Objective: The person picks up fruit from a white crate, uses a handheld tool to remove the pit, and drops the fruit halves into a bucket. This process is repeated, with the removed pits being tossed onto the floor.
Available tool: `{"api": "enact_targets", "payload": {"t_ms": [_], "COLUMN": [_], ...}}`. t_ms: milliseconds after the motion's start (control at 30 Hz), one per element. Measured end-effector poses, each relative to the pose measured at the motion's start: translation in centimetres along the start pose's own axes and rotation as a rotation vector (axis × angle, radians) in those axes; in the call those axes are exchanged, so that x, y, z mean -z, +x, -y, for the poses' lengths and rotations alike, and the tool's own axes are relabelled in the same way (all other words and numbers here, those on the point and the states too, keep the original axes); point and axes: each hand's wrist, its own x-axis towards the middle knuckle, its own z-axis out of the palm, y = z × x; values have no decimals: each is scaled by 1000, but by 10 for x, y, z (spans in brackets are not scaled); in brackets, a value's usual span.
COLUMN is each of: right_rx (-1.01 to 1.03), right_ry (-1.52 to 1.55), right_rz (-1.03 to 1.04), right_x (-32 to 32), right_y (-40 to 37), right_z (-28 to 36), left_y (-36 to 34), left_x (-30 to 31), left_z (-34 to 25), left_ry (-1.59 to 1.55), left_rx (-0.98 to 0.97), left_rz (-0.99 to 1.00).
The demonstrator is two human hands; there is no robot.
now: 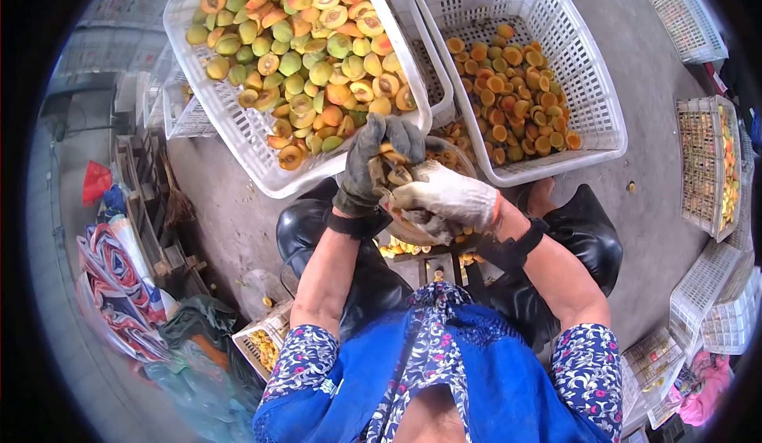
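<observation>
My left hand [371, 163], in a dark glove, is closed around apricot halves [397, 175] above a round bowl [459, 156] between my knees. My right hand [448, 195] wears a white knit glove with dirty fingertips. Its fingers are curled against the left hand's fruit; what they grip is hidden. In front on the left, a tilted white crate [262, 175] is heaped with halved apricots [309, 62], some with the pit showing. To the right, a white slatted crate [591, 70] contains hollowed orange halves [516, 98].
Another white crate [432, 62] is wedged between the two large ones. Apricot pieces [401, 246] lie below the bowl. Wooden pallets [147, 205], bundled sacks [119, 284] and a small fruit crate [266, 340] are at left. More crates [706, 169] line the right side.
</observation>
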Motion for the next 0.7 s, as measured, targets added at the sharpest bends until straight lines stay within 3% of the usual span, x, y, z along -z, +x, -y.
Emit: {"api": "enact_targets", "payload": {"t_ms": [67, 100, 133, 200, 233, 267, 300, 333, 400, 433, 500, 533, 567, 600, 667, 700], "right_rx": [-272, -265, 8, 537, 795, 366, 147, -75, -25, 149, 74, 61, 115, 116, 259, 310], "right_ry": [782, 775, 342, -538, -973, -835, -835, -829, -738, -702, -691, -683, -701, -702, -789, -812], "right_rz": [200, 205, 273, 362, 236, 307, 194, 77, -1, -81, -29, -8, 46, 38, 133, 71], "right_x": [-2, -1, -3, -4, -8, -13, -18, -20, -17, -18, -12, -7, -6, -5, -5, -2], "right_y": [-7, -6, -4, -3, -16, -18, -23, -25, -21, -15, -15, -14, -8, -6, -3, -9], "right_z": [0, -1, -4, -13, -21, -30, -39, -44, -38, -56, -37, -32, -51, -59, -76, -64], "left_y": [-9, -8, -12, -19, -24, -31, -37, -22, 9, 22, 51, 56, 64, 72, 60, 60], "left_x": [0, 7, 13, 23, 47, 87, 108, 62, 5, -2, -3, 15, 82, 76, 69, 75], "left_z": [-2, -6, -12, -29, -30, -27, -26, -48, -83, -86, -91, -92, -53, -45, -34, -26], "left_ry": [-318, -250, -245, -528, -526, -341, -153, -103, -178, -182, 505, 808, 1053, 1297, 1862, 1862], "left_rx": [85, 56, 51, 3, -2, -49, -91, -94, -18, -16, 29, 111, 145, 180, 439, 438], "left_rz": [-15, 1, -2, -584, -586, -533, -479, -599, -421, -424, -249, -59, 48, 157, 210, 217]}}
